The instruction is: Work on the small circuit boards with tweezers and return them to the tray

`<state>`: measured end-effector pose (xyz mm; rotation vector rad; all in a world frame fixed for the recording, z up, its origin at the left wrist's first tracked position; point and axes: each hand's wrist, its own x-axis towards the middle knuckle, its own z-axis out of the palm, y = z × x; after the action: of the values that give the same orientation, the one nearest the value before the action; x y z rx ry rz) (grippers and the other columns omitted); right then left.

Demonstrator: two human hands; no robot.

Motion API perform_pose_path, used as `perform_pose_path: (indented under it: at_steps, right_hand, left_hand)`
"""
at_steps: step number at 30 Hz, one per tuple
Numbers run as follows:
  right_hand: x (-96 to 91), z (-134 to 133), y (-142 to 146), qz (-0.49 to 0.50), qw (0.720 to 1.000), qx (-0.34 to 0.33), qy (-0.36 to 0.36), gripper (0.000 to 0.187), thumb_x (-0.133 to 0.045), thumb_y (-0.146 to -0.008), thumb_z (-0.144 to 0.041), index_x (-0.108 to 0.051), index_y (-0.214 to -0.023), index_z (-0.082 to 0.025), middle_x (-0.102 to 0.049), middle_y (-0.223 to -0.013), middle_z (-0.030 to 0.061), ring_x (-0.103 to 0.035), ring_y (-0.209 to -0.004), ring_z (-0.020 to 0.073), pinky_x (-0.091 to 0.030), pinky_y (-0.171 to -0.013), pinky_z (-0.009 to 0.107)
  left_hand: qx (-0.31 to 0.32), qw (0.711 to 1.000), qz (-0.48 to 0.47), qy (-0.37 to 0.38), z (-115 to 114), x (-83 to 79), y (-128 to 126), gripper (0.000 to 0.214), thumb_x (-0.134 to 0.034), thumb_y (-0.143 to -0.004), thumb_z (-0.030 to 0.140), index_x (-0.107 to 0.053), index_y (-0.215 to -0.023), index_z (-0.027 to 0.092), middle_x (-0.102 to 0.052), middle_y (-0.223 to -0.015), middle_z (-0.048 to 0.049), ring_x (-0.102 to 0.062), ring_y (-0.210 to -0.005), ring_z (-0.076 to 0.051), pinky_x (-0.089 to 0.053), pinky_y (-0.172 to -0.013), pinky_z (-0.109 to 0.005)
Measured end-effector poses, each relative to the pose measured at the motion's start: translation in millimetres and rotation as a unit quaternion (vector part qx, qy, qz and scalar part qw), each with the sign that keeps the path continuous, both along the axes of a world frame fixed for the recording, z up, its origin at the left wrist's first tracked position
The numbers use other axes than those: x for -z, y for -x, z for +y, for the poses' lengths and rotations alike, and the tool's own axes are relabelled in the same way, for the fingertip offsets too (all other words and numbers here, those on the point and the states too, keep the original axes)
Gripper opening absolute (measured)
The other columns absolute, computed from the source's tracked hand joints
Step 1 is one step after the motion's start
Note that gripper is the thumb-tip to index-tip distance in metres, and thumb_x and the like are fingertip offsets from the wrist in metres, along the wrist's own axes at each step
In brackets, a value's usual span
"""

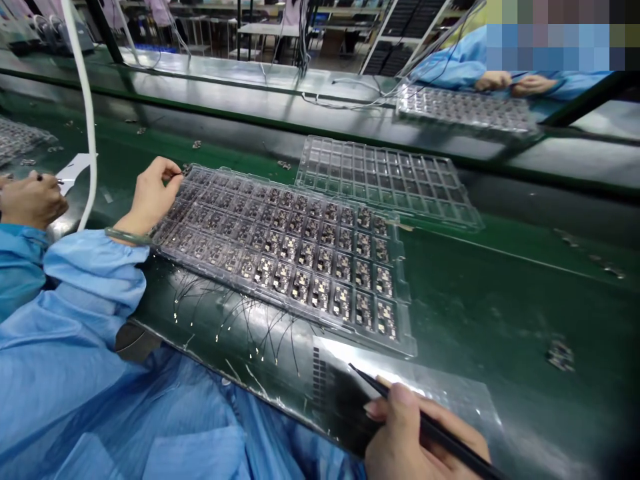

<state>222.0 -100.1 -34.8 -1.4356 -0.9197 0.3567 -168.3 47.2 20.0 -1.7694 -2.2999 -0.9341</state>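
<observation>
Nearest the camera, the right hand (425, 437) is closed around a thin black tool (425, 427), held like a pen, its tip pointing up and left over a clear plastic sheet (450, 393) that lies on the dark green surface (500, 300). Just to the left of that tip, a scatter of fine black wires (240, 320) lies along the near edge of the surface.

Beyond the wires sits a clear tray (405, 293) with many square pockets, each holding a small circuit board (300, 250). The left hand (150, 197), coming out of a light blue sleeve (95, 273) with a green bangle (127, 235) at the wrist, rests at the tray's far left corner, fingers pinched narrow on something small there; what it is cannot be told.

Just behind this tray lies a second clear tray (385, 180), its pockets bare. At the left edge, another person's hand (30, 200) grips a thin tool beside a white hose (87, 120).

Farther off, across a raised strip, a third person in blue has both hands (515, 83) at another filled tray (465, 110).
</observation>
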Motion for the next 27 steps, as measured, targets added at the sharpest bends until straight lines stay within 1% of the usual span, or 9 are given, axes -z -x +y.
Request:
perform_pose_path:
  at_steps: [2,4,6,8,11,16,21,24,27]
  right_hand:
    - [1.9,-0.7,-0.7,0.022,1.0,0.002,-0.011,0.029,-0.084,-0.065,-0.036,-0.062,-0.066,-0.017,-0.059,-0.05,-0.0038,-0.059,-0.044,0.0133,-0.051,-0.05,0.027]
    - [0.7,-2.9,0.2,0.047,0.999,-0.002,0.003,0.028,-0.084,-0.065,-0.034,-0.062,-0.071,-0.017,-0.061,-0.052,-0.0039,-0.059,-0.044,0.0128,-0.051,-0.05,0.026]
    - [-6.0,-6.7,4.0,0.057,0.996,-0.044,0.053,0.028,-0.082,-0.068,-0.036,-0.065,-0.078,-0.017,-0.065,-0.057,-0.0021,-0.058,-0.042,0.0115,-0.05,-0.046,0.023]
    - [-17.6,-11.1,10.7,0.057,0.982,-0.131,0.123,0.03,-0.078,-0.072,-0.042,-0.068,-0.085,-0.017,-0.068,-0.062,0.0004,-0.059,-0.043,0.0114,-0.051,-0.043,0.022]
    - [-35.4,-16.2,23.7,0.067,0.948,-0.248,0.189,0.033,-0.074,-0.073,-0.047,-0.071,-0.09,-0.019,-0.07,-0.064,0.0013,-0.061,-0.046,0.013,-0.054,-0.045,0.023]
    - [-40.2,-14.3,36.1,0.088,0.934,-0.295,0.182,0.02,-0.073,-0.076,-0.039,-0.07,-0.074,-0.019,-0.068,-0.062,0.0007,-0.061,-0.042,0.0129,-0.052,-0.039,0.022]
    - [-27.7,-11.4,38.1,0.138,0.945,-0.258,0.143,0.018,-0.07,-0.08,-0.034,-0.066,-0.072,-0.018,-0.066,-0.055,-0.0017,-0.055,-0.034,0.0094,-0.046,-0.033,0.018]
    - [-22.4,-11.4,40.4,0.13,0.951,-0.246,0.135,0.019,-0.067,-0.083,-0.034,-0.065,-0.073,-0.018,-0.067,-0.056,-0.0012,-0.054,-0.034,0.0084,-0.045,-0.034,0.018]
    - [-19.3,-11.8,42.9,0.125,0.953,-0.241,0.131,0.018,-0.066,-0.084,-0.034,-0.066,-0.076,-0.017,-0.068,-0.058,-0.0008,-0.054,-0.034,0.008,-0.045,-0.034,0.017]
  left_hand:
    - [0.074,0.991,-0.08,-0.083,-21.8,-13.6,-26.6,0.015,-0.056,-0.087,0.028,-0.055,-0.098,0.018,-0.064,-0.096,-0.0039,-0.062,-0.087,-0.016,-0.051,-0.083,-0.03]
    - [0.18,0.967,-0.164,-0.077,-50.0,-26.3,-59.7,0.016,-0.062,-0.084,0.027,-0.055,-0.096,0.018,-0.063,-0.089,-0.0019,-0.063,-0.076,-0.014,-0.053,-0.072,-0.027]
    - [0.303,0.925,-0.229,0.018,-77.9,-34.9,-94.0,0.013,-0.062,-0.085,0.023,-0.056,-0.095,0.018,-0.062,-0.085,-0.0007,-0.062,-0.066,-0.011,-0.052,-0.059,-0.022]
    - [0.433,0.855,-0.252,0.132,-98.7,-37.2,-123.9,0.009,-0.058,-0.088,0.019,-0.057,-0.097,0.017,-0.061,-0.081,0.0003,-0.056,-0.055,-0.006,-0.047,-0.052,-0.019]
    - [0.536,0.783,-0.242,0.205,-112.0,-30.0,-154.1,0.01,-0.056,-0.088,0.015,-0.058,-0.098,0.015,-0.055,-0.067,0.0037,-0.045,-0.049,-0.006,-0.039,-0.049,-0.019]
    - [0.533,0.779,-0.266,0.194,-115.5,-10.3,-173.6,0.01,-0.054,-0.088,0.014,-0.057,-0.097,0.015,-0.051,-0.07,0.0036,-0.039,-0.051,-0.007,-0.033,-0.05,-0.021]
    - [0.455,0.753,-0.379,0.286,-121.2,3.9,-173.7,0.016,-0.054,-0.092,0.029,-0.058,-0.103,0.018,-0.04,-0.059,0.0073,-0.036,-0.049,-0.008,-0.029,-0.046,-0.02]
    - [0.426,0.733,-0.426,0.315,-121.9,10.1,-174.2,0.017,-0.051,-0.094,0.032,-0.059,-0.097,0.017,-0.047,-0.061,0.0054,-0.04,-0.051,-0.007,-0.031,-0.047,-0.018]
    - [0.416,0.736,-0.443,0.3,-122.0,12.7,-177.1,0.017,-0.051,-0.094,0.032,-0.059,-0.094,0.017,-0.05,-0.066,0.0039,-0.043,-0.054,-0.007,-0.035,-0.048,-0.017]
